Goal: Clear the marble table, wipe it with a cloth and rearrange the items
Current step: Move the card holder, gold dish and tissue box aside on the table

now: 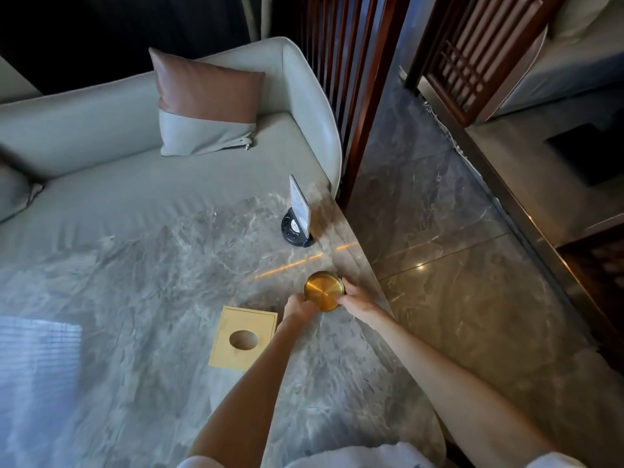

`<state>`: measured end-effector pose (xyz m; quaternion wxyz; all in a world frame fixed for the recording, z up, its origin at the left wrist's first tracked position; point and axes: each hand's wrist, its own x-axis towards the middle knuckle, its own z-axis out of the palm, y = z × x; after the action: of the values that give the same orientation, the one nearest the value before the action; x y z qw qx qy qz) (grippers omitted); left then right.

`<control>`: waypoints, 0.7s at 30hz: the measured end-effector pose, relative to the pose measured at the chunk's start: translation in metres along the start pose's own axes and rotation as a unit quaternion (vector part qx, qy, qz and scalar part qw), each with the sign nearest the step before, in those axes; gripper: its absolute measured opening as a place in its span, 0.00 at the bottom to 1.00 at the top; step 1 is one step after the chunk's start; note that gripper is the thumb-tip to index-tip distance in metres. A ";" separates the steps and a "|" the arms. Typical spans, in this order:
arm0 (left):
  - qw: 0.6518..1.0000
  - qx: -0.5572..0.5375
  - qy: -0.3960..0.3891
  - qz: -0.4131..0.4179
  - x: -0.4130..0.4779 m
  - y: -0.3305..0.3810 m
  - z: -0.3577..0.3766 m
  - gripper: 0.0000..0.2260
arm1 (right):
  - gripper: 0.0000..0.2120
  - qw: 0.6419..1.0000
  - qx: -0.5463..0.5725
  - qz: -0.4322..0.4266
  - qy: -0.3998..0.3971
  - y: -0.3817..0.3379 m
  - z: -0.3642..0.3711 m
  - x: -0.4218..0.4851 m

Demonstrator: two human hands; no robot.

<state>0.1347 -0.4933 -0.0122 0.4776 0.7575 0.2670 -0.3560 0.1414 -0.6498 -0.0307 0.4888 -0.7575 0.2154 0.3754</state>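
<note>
Brass-coloured and round, the shallow dish [324, 291] is clasped from both sides. The left hand [297, 307] has its fingers curled against the near-left rim, and the right hand [354, 295] is wrapped round the right rim. Two hands on so small a piece suggests it is being squared up in its spot rather than carried, though I cannot tell whether it rests on the stone or is a little clear of it.

The dish sits over the marble table [152, 298], close to the table's right edge, probably so it is within reach of a seated guest. Just beside the dish, to its near left, lies a wooden tissue box [243, 337] with an oval opening on top, flat on the marble and apart from the dish. Beyond the dish, well apart from it, an upright card stand [299, 211] on a black base keeps to the same edge. The three pieces form a loose line, which reads as the rearranging step.

Farther beyond the dish are a pale sofa [101, 130] with a two-tone cushion [209, 103], and to the dish's right, polished stone floor [456, 231].
</note>
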 end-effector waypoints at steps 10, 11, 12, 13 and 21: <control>0.968 0.132 0.105 0.183 -0.057 -0.012 -0.096 0.16 | 0.24 0.982 0.041 -0.141 0.123 -0.027 0.031 -0.053; 0.966 0.132 0.121 0.189 -0.068 -0.026 -0.109 0.16 | 0.23 0.980 0.046 -0.147 0.127 -0.023 0.044 -0.064; 0.964 0.125 0.135 0.192 -0.080 -0.041 -0.121 0.15 | 0.23 0.980 0.044 -0.145 0.131 -0.017 0.058 -0.077; 0.964 0.120 0.145 0.186 -0.092 -0.057 -0.134 0.15 | 0.23 0.980 0.040 -0.141 0.132 -0.009 0.072 -0.089; 0.960 0.178 0.144 0.161 -0.127 -0.151 -0.191 0.19 | 0.26 0.985 0.051 -0.095 0.137 0.028 0.150 -0.166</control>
<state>0.0000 -0.2660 0.0631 0.3428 0.9065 0.1395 -0.2031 -0.0356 -0.5334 0.0467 0.5261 -0.7929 0.2264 0.2080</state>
